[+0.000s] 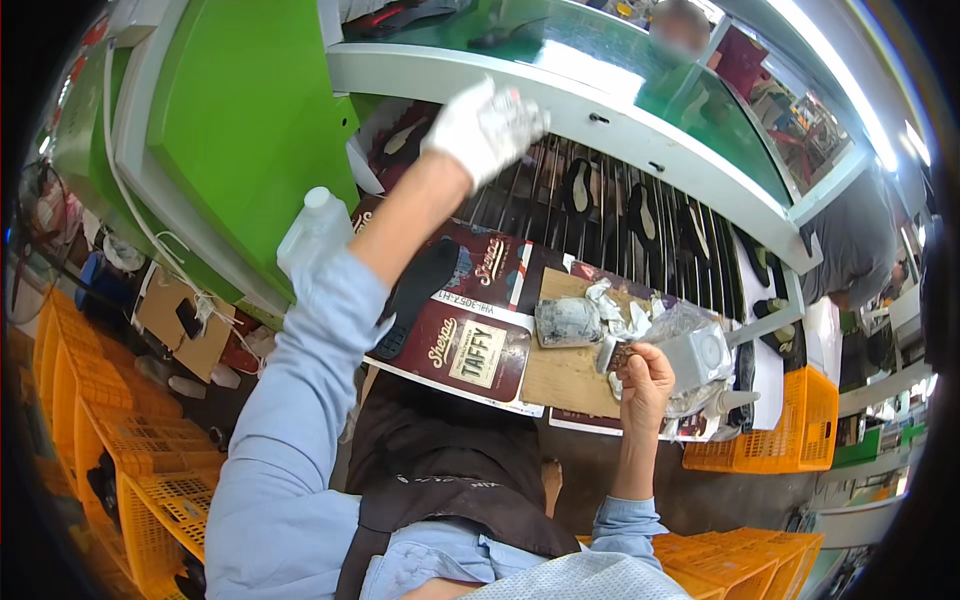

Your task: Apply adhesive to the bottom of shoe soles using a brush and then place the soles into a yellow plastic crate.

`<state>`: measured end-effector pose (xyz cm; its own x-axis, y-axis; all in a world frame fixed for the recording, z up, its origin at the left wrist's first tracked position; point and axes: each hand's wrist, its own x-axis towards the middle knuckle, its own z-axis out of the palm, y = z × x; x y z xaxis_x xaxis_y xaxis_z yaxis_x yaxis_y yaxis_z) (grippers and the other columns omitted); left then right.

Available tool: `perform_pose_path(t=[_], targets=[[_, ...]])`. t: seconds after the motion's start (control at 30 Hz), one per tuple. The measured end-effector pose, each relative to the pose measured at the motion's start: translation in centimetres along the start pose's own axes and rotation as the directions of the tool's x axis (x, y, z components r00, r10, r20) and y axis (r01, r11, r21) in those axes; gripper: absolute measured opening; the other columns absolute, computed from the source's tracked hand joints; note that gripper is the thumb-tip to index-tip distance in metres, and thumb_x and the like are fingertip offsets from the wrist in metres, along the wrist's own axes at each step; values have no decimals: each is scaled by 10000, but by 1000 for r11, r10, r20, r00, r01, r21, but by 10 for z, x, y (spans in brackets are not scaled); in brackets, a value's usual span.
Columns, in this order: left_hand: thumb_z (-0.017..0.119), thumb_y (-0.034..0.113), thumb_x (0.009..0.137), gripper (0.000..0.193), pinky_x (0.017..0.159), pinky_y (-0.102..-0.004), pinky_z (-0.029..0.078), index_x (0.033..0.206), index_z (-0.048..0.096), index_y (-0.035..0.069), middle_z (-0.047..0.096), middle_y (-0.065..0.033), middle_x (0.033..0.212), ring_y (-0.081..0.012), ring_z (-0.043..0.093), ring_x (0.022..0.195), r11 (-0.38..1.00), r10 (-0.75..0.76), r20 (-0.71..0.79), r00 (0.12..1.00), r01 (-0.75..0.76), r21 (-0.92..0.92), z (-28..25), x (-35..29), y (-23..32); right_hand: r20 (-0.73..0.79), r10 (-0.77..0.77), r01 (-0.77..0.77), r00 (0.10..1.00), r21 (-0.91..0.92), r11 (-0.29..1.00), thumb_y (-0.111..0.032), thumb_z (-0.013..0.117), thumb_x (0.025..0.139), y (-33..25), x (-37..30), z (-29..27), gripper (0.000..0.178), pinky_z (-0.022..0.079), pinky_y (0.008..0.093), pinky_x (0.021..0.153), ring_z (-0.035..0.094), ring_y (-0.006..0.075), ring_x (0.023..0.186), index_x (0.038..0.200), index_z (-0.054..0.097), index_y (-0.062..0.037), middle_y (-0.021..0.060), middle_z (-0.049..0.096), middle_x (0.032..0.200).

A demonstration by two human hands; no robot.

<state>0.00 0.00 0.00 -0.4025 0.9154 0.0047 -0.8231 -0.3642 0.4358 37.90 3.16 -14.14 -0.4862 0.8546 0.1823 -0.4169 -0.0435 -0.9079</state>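
Observation:
My left hand (488, 130), in a white glove, is raised at the front beam of the green-and-white machine. Its fingers stretch to the right with the thumb apart, and nothing shows in them. Bare, my right hand (645, 378) pinches a small brown-and-grey block (618, 357) over the cardboard-covered board. Beside that block lie a grey-stained, wrapped cylinder (567, 323) and crumpled white tissue (627, 318). A black shoe part (425, 285) rests on the left of the board, partly behind my left forearm. Several dark shoe parts (643, 212) with pale middles lie on the rod conveyor beyond.
A translucent jug (318, 232) stands left of the board by the green machine panel (250, 120). To the right are a clear plastic container (700, 355) and a nozzle bottle (730, 402). Orange crates (815, 420) stand around me. Another person (855, 245) is at the far right.

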Motion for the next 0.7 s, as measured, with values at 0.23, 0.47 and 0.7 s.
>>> perform_pose_path(t=[0.23,0.47,0.7], targets=[[612,248,919,355,910,-376,488,1175,580,4,636,-167,1086,-329,605,1017,375,207,2,978,-82,924,-148,-137,-79,-190,-46,-66,981,-547,835,-79,644,865,-34,-10,-38,218,425,198,660,524,62,731,1061,650,15,-2,622,876],[687,474,796,753,1045,-472,344,1322,453,-11,448,-288,1339,-424,425,1244,-636,410,43,911,251,730,-200,-223,-76,-159,-313,22,936,-863,505,-73,729,821,-32,-2,-93,249,437,197,598,521,46,673,1047,665,10,-16,607,807],[702,367,800,655,1028,-479,366,1288,484,-12,504,-247,1289,-416,456,1204,-699,354,115,928,181,691,-229,-240,-96,40,-301,28,953,-999,-42,-124,704,793,-8,-7,-76,186,499,377,636,626,299,690,950,655,-37,147,632,840]])
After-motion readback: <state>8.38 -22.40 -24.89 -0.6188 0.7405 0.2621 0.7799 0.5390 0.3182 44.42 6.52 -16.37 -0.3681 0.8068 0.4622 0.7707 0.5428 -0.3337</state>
